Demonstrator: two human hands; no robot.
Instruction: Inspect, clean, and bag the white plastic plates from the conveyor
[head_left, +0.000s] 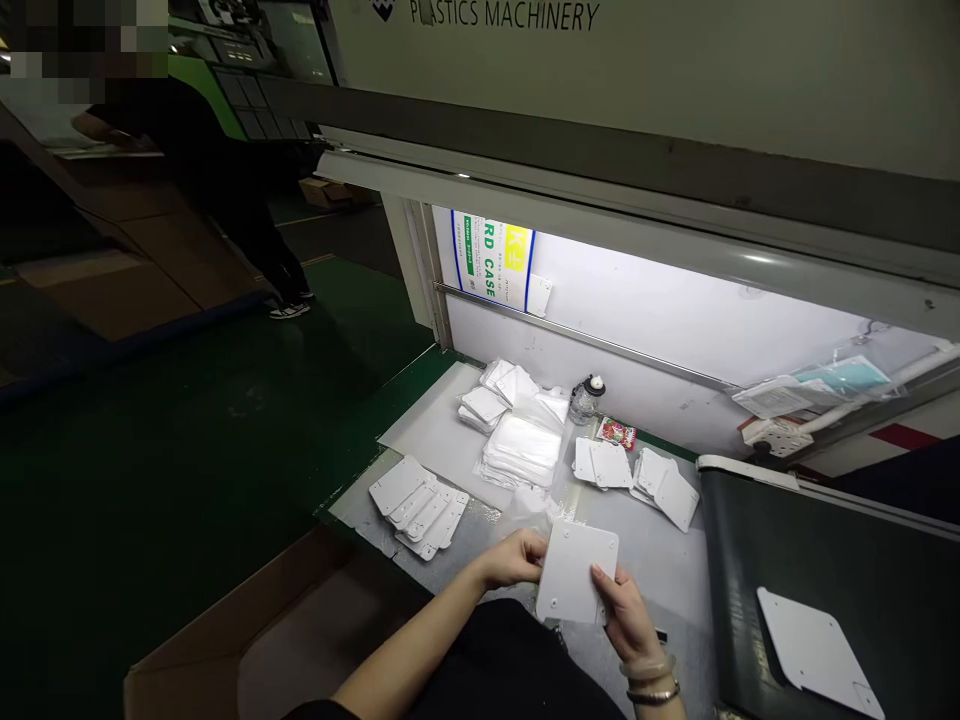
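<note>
My left hand (514,558) and my right hand (619,608) both grip a square white plastic plate (571,572) by its opposite edges, just above the work table. The plate has small round holes near its corners. A clear plastic film (529,510) lies close beyond my left hand. Beyond the hands lie a fanned row of white plates (418,505), two loose piles (602,464) (664,487), and a bagged stack (521,450). Another white stack (484,408) sits at the back.
A dark conveyor belt (817,590) on the right carries a single white plate (816,652). A plastic bottle (587,400) and a snack packet (616,432) stand by the machine wall. A cardboard box (225,640) is at lower left, and a co-worker (202,170) stands far left.
</note>
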